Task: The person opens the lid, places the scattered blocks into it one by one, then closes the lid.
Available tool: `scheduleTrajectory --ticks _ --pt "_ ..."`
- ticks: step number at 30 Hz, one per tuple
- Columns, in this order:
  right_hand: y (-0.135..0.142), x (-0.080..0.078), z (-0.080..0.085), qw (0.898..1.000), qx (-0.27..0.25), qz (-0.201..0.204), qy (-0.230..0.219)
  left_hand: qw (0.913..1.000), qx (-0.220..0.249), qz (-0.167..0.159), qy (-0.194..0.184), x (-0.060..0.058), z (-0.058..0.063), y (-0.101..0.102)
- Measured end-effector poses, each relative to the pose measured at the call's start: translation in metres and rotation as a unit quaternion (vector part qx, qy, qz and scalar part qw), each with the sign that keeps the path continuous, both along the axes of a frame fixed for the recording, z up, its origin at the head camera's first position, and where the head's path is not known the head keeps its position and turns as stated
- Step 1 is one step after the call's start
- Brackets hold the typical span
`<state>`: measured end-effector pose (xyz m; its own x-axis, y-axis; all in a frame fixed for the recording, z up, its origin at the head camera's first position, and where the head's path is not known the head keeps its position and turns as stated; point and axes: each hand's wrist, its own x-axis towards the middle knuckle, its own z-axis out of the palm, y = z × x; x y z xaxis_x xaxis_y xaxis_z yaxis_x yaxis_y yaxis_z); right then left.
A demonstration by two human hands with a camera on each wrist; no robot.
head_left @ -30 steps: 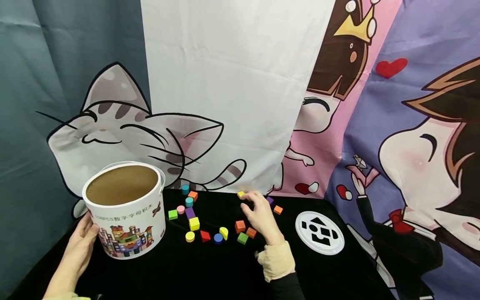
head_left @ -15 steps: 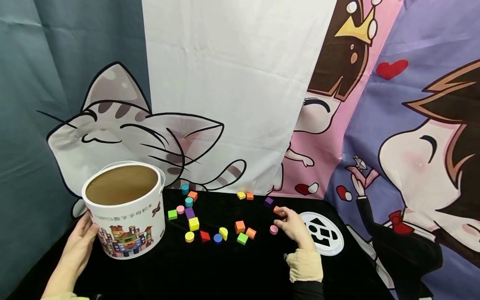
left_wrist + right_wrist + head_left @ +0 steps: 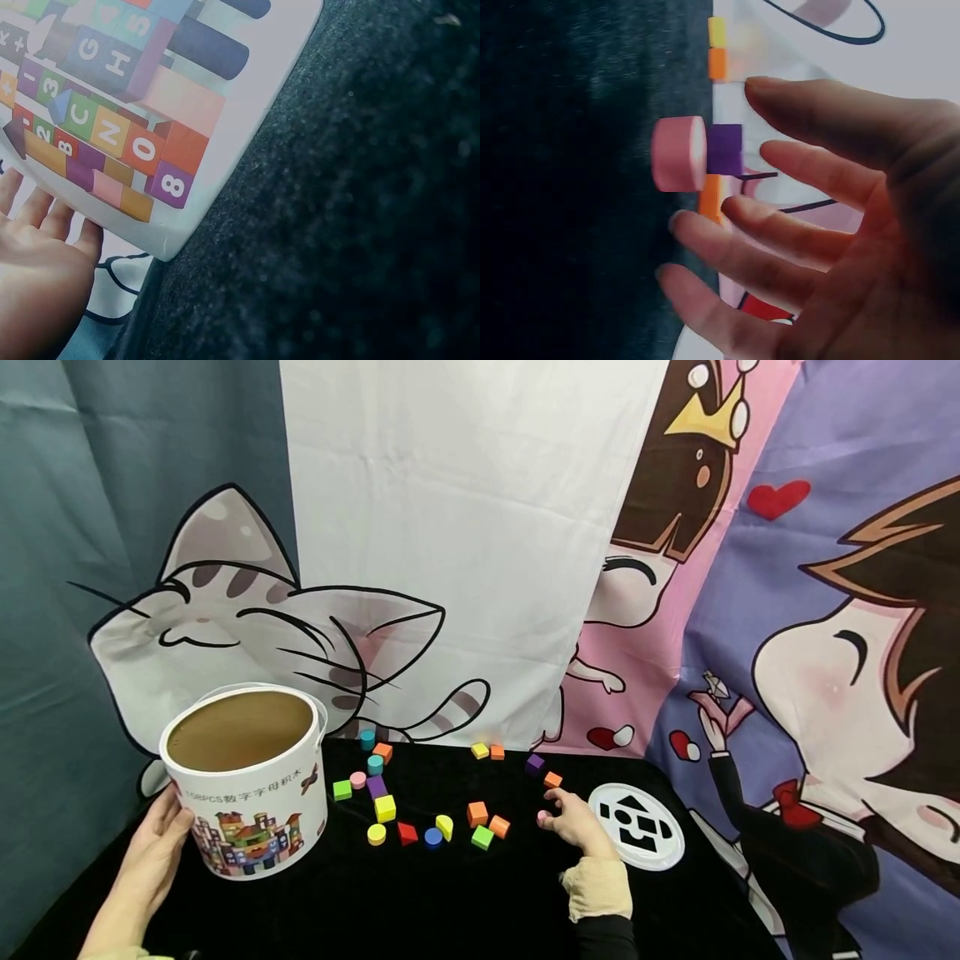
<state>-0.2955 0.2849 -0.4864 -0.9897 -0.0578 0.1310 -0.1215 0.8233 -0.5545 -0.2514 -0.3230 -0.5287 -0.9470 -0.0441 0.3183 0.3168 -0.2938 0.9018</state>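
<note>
Fingers of my left hand [image 3: 153, 847] cup the bucket [image 3: 258, 822] at the left, their tips hidden; its floor is out of sight. Toward the right, the pink block [image 3: 676, 154] sits by my loosely spread, empty right hand [image 3: 577, 825]: this looks like a pick-up, calling for a pinch, though contact is hard to tell.

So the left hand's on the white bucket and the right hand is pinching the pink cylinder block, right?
Not quite: the right hand isn't pinching the pink cylinder block; the right wrist view shows its fingers spread, not closed on it. The left hand is on the white bucket.
</note>
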Motion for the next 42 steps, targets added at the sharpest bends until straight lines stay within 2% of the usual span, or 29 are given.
scheduleTrajectory --ticks 6,10,16,23,34,42 --pt "-0.005 -0.007 -0.008 1.0 0.022 -0.001 0.004 1.0 0.001 0.005 -0.005 0.002 -0.002 -0.002" --pt "-0.008 -0.012 -0.013 1.0 0.019 0.002 0.006 1.0 0.005 0.007 0.002 0.005 -0.005 -0.003" --pt "-0.009 -0.017 -0.02 1.0 0.006 -0.002 0.006 0.9999 -0.001 0.007 -0.013 0.002 -0.005 -0.001" --pt "-0.01 -0.016 -0.023 0.999 0.028 -0.002 0.031 0.9999 0.006 -0.002 0.01 0.0 -0.002 0.003" --pt "-0.017 -0.014 -0.015 0.999 0.023 -0.006 0.028 0.9999 0.007 -0.003 0.013 0.0 0.0 -0.001" --pt "-0.025 -0.009 0.008 0.999 0.021 0.016 0.045 0.9996 0.011 -0.005 0.025 0.002 0.001 0.002"
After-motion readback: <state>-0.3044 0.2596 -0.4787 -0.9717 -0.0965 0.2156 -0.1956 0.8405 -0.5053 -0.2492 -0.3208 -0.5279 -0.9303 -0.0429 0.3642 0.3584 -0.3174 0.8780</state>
